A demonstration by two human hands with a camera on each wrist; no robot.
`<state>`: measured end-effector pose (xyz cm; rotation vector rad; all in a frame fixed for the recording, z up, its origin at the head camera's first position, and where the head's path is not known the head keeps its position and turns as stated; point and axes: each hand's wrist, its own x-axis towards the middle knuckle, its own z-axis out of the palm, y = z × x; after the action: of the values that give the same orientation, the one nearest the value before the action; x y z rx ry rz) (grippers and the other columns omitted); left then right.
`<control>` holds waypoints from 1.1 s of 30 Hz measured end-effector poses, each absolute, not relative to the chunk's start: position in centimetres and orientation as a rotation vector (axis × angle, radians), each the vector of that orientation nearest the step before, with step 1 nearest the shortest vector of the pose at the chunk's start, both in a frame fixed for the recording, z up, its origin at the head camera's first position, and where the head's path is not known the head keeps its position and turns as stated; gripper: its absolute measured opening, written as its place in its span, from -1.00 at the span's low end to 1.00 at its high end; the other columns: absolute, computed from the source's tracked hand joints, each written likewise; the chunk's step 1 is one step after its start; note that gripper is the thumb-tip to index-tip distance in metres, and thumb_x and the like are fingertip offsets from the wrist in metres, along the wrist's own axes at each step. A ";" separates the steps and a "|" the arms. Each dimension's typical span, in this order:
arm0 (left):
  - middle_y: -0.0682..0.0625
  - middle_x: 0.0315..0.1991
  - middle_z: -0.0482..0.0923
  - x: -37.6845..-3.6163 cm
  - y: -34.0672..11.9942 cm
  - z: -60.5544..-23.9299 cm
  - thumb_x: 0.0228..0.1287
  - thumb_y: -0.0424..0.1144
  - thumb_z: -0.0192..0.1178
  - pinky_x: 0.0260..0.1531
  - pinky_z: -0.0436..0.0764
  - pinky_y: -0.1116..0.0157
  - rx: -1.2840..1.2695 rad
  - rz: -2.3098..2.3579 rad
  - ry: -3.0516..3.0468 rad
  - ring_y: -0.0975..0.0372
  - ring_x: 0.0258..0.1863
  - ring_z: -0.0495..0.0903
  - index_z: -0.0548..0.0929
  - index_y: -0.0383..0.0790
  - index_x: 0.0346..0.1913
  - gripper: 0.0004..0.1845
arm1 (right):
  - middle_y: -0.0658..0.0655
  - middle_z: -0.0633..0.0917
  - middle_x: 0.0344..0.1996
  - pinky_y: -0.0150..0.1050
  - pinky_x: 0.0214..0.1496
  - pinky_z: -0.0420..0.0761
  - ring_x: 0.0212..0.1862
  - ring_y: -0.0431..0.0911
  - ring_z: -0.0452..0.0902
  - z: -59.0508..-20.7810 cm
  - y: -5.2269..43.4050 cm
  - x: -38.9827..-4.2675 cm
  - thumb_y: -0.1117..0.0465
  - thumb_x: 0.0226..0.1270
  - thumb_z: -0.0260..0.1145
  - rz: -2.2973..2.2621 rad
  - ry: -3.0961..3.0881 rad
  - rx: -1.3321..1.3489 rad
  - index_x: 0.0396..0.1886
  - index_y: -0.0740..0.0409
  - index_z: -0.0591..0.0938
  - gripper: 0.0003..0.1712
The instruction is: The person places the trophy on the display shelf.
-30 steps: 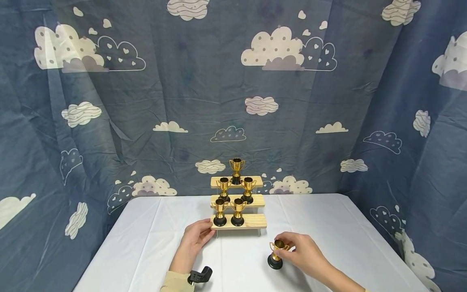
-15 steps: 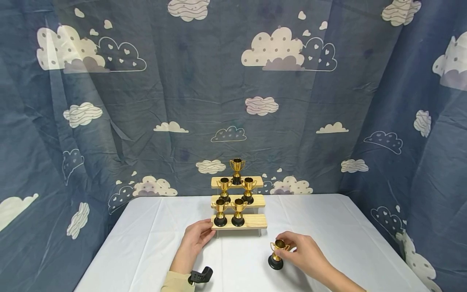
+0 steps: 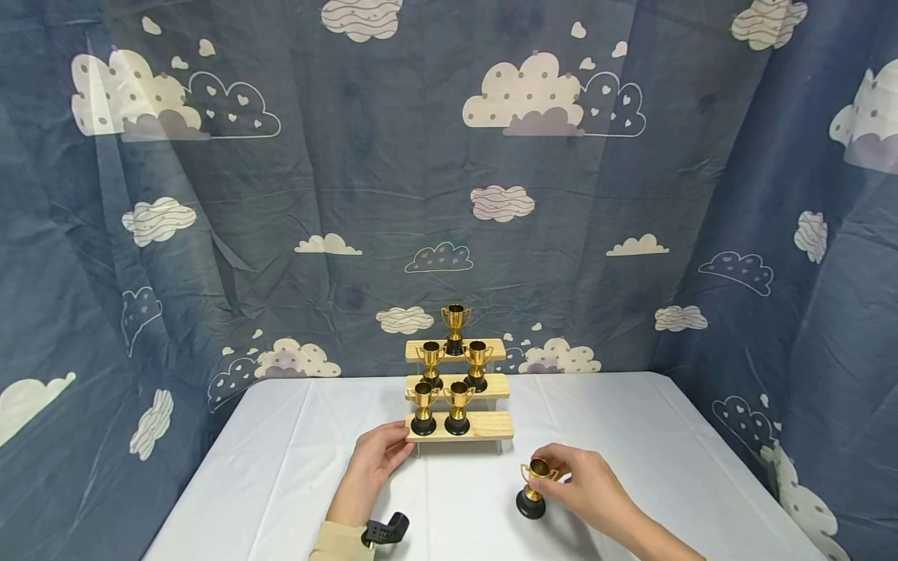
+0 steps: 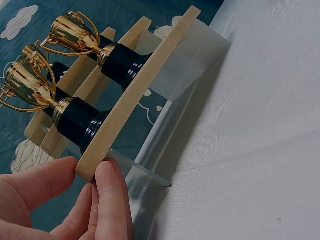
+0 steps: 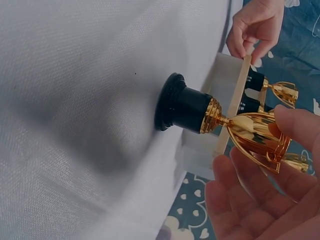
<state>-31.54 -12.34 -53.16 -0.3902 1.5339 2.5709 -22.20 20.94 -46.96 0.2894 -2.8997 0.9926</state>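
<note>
We see our right hand curled round the gold cup of a small trophy, fingers and thumb pinching the bowl near its rim. The trophy stands upright on its black base on the white tabletop, to the right of and nearer to us than the wooden stepped stand; it is near the stand but apart from it. In the right wrist view the base sits flat against the cloth, with its shadow beside it.

Our left hand rests at the left end of the stand's lowest step. In the left wrist view the thumb and fingers pinch that end of the plank, so this hand has hold of the stand itself. A clear plastic support shows under the plank.

On the stand we count five more trophies: two on the lowest step, two on the middle step, and one on the top step, all upright. The right part of the lowest step is bare wood.

Behind the tabletop hangs a dark blue curtain with clouds. A black strap fitting sits at our left wrist.
</note>
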 end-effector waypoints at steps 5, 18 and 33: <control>-0.21 -0.19 0.66 -31.6 -12.3 -53.1 0.23 -0.56 0.25 -0.16 0.73 0.31 -0.392 2.568 1.530 0.19 -0.31 0.69 0.45 -0.62 0.25 -0.49 | -0.29 0.67 -0.41 -0.28 -0.26 0.61 -0.30 -0.28 0.56 -47.0 21.0 -22.2 -0.08 0.08 0.57 0.983 -2.893 0.308 -0.16 -0.12 0.72 -0.64; -0.22 -0.11 0.67 -31.2 -12.4 -53.0 0.23 -0.52 0.28 -0.10 0.72 0.27 -0.377 2.549 1.551 0.16 -0.23 0.69 0.44 -0.60 0.28 -0.46 | -0.29 0.68 -0.40 -0.33 -0.27 0.64 -0.31 -0.32 0.56 -46.8 21.2 -22.2 -0.07 0.11 0.56 1.024 -2.843 0.344 -0.15 -0.10 0.72 -0.66; -0.27 -0.01 0.62 -31.4 -12.5 -53.0 0.25 -0.50 0.28 -0.07 0.71 0.25 -0.385 2.532 1.552 0.15 -0.20 0.69 0.43 -0.58 0.30 -0.45 | -0.28 0.68 -0.42 -0.36 -0.28 0.66 -0.30 -0.30 0.59 -46.3 20.9 -22.3 0.02 0.12 0.57 1.066 -2.766 0.316 -0.13 -0.10 0.73 -0.69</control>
<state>-31.40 -12.47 -53.00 -0.3847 1.5516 2.5323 -22.30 20.95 -46.31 0.3158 -2.7655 1.0662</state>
